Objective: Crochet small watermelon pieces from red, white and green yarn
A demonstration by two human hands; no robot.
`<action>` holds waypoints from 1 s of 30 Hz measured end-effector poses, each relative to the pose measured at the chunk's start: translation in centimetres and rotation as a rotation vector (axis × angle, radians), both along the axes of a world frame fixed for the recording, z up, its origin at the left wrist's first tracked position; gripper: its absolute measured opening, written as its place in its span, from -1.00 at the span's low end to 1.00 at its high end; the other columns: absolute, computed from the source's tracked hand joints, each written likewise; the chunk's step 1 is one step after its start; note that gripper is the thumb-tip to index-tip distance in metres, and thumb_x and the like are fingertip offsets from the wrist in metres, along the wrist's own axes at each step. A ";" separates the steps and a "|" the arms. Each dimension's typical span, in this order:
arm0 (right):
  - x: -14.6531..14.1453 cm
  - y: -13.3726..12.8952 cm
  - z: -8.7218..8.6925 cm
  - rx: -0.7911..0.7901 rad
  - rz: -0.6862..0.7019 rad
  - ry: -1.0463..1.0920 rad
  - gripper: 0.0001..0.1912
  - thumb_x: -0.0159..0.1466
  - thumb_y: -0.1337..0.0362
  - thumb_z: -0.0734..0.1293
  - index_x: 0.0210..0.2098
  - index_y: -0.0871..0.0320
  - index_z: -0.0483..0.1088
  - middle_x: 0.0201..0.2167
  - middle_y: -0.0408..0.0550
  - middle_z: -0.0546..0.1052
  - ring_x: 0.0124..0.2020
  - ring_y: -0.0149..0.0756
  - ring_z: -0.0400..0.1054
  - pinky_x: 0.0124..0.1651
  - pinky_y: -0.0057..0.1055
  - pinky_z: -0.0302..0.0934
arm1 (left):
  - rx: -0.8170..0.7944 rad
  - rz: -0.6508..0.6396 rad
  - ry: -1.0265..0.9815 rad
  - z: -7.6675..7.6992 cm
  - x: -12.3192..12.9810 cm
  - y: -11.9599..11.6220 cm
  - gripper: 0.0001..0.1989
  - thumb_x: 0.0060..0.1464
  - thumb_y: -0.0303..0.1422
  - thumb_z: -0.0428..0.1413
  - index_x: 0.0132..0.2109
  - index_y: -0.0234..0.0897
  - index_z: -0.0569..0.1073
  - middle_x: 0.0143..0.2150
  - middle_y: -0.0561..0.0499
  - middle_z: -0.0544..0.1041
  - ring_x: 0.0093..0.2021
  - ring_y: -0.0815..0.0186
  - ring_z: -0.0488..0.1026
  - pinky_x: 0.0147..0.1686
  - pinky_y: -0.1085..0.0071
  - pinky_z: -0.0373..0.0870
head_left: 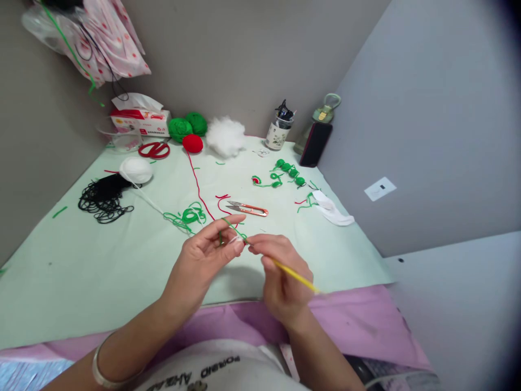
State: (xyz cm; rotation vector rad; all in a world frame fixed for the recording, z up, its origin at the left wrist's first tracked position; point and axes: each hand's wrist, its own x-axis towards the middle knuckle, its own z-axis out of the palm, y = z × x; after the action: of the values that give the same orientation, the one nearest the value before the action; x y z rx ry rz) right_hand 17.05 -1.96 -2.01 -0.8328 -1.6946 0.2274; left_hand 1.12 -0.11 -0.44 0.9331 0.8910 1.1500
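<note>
My right hand (pixel 285 271) grips a crochet hook (pixel 295 276) with a yellow handle, its tip pointing left. Between the thumb and fingers of my left hand (pixel 207 247) is a small crochet piece (pixel 240 239) with white and green yarn. Green yarn (pixel 231 225) runs over my raised left index finger. The hook's tip meets the piece, partly hidden by my fingers. Behind my left hand lies a loose tangle of green yarn (pixel 191 215). Red yarn (pixel 199 190) leads from a red ball (pixel 192 143) down to my hands.
Orange thread snips (pixel 248 208) lie just beyond my hands. Farther back are red scissors (pixel 153 150), a white yarn ball (pixel 136 170), black cord (pixel 103 198), green yarn balls (pixel 180 130), white stuffing (pixel 226 137), a pen cup (pixel 278 133), a phone (pixel 316 144) and small green crochet pieces (pixel 290 171).
</note>
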 end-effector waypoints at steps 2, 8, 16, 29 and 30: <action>-0.1 -0.1 -0.4 0.095 -0.089 -0.157 -0.62 0.42 0.47 0.28 0.15 0.05 0.47 -0.11 0.06 0.63 -0.08 -0.19 0.55 -0.11 -0.27 0.50 | -0.035 0.013 -0.054 0.1 0.2 -0.1 -0.59 0.07 -0.32 0.40 0.09 -0.07 0.66 -0.31 0.10 0.46 -0.27 0.34 0.41 -0.16 0.42 0.41; -0.3 0.2 -0.6 0.075 -0.122 -0.107 -0.60 0.41 0.46 0.30 0.14 -0.04 0.52 -0.11 0.02 0.63 -0.09 -0.16 0.55 -0.09 -0.22 0.49 | -0.348 -0.128 -0.322 0.5 0.0 0.5 -0.62 0.08 -0.33 0.41 0.06 -0.20 0.67 -0.30 0.04 0.55 -0.31 0.40 0.42 -0.20 0.48 0.44; -0.3 1.3 0.4 -0.349 0.131 0.483 -0.81 0.45 0.27 0.32 -0.19 0.07 0.60 -0.27 -0.04 0.62 -0.38 -0.31 0.47 -0.33 -0.32 0.43 | -0.199 -0.122 -0.190 0.9 -0.2 0.4 -0.63 0.08 -0.33 0.40 0.06 -0.12 0.67 -0.29 0.08 0.54 -0.33 0.40 0.45 -0.20 0.46 0.40; -0.1 1.0 0.2 -0.209 0.007 0.390 -0.78 0.44 0.36 0.31 -0.12 0.03 0.61 -0.26 -0.03 0.62 -0.34 -0.29 0.50 -0.29 -0.30 0.45 | -0.317 -0.147 -0.316 0.3 -0.3 1.2 -0.68 0.07 -0.37 0.41 0.01 -0.25 0.70 -0.39 0.09 0.46 -0.44 0.48 0.32 -0.37 0.57 0.33; -0.2 1.2 0.3 -0.288 0.058 0.494 -0.80 0.45 0.31 0.31 -0.16 0.05 0.61 -0.29 -0.05 0.61 -0.40 -0.32 0.47 -0.33 -0.32 0.42 | -0.299 -0.136 -0.305 0.4 -0.3 1.2 -0.69 0.07 -0.38 0.41 -0.01 -0.24 0.70 -0.40 0.10 0.45 -0.43 0.48 0.33 -0.36 0.57 0.33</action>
State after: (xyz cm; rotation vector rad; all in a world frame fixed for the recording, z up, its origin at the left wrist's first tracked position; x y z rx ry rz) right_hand 16.90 -0.79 -1.76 -0.8526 -1.2351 0.6726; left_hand 0.78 1.11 -0.02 0.5471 0.7144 0.9776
